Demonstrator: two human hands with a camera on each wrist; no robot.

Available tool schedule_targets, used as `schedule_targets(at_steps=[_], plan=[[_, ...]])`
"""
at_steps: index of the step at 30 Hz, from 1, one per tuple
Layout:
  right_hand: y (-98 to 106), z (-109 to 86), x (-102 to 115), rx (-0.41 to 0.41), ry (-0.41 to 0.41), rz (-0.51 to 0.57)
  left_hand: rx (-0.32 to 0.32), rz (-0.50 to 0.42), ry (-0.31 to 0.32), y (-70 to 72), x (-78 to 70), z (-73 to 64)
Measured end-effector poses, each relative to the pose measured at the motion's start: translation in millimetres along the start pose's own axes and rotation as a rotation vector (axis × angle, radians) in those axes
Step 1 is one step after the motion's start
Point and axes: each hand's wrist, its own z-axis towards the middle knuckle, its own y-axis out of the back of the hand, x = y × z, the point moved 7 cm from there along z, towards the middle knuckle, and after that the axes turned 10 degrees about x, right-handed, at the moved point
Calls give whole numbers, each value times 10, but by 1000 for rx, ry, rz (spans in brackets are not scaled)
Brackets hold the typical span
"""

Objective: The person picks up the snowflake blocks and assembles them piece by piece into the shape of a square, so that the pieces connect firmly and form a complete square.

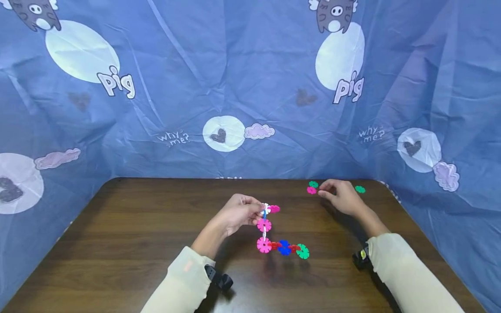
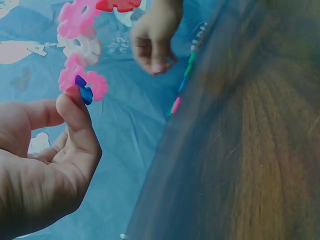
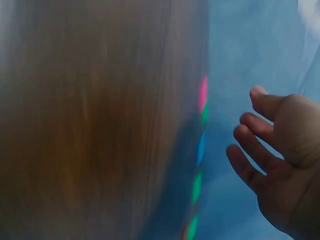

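A chain of interlocking plastic snowflake discs [image 1: 264,245] hangs from my left hand [image 1: 238,215], whose thumb and fingers pinch its upper end by a blue disc [image 2: 86,94] and a white one [image 1: 267,209]. Pink and white discs run downward. From the lowest pink disc a branch goes right through red links and a blue disc to a green disc [image 1: 302,251]. At the back right, my right hand [image 1: 342,198] hovers near loose discs with nothing in its grasp. Its fingers [image 3: 252,145] are loosely bent and apart from the thumb.
Beside the right fingertips lie a loose green disc [image 1: 313,184] and a pink disc [image 1: 311,190]. Another green disc [image 1: 360,189] is beyond that hand; a blue disc [image 3: 201,149] shows between them in the right wrist view. A blue printed cloth [image 1: 250,87] hangs behind the brown table [image 1: 137,234].
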Motion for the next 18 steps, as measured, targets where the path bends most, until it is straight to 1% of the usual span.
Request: schedule_targets(at_steps=[2, 4, 7, 10, 12, 14, 16, 18], plan=[[106, -13, -305, -23, -65, -52, 6, -4, -1, 2, -10, -10], [177, -42, -575, -14, -142, -74, 14, -6, -3, 4, -12, -13], [232, -81, -849, 24, -230, -84, 16, -1, -5, 18, -10, -15], [228, -101, -997, 75, -291, -78, 12, -5, -2, 33, -5, -17], [200, -114, -1058, 110, -318, -81, 9, -9, 1, 36, -7, -22], [173, -119, -1099, 128, -328, -96, 9, -13, 3, 36, 1, -20], [156, -127, -1138, 133, -336, -105, 13, -15, 5, 35, 8, -16], [158, -133, -1151, 116, -338, -103, 14, -14, 9, 37, 15, -8]])
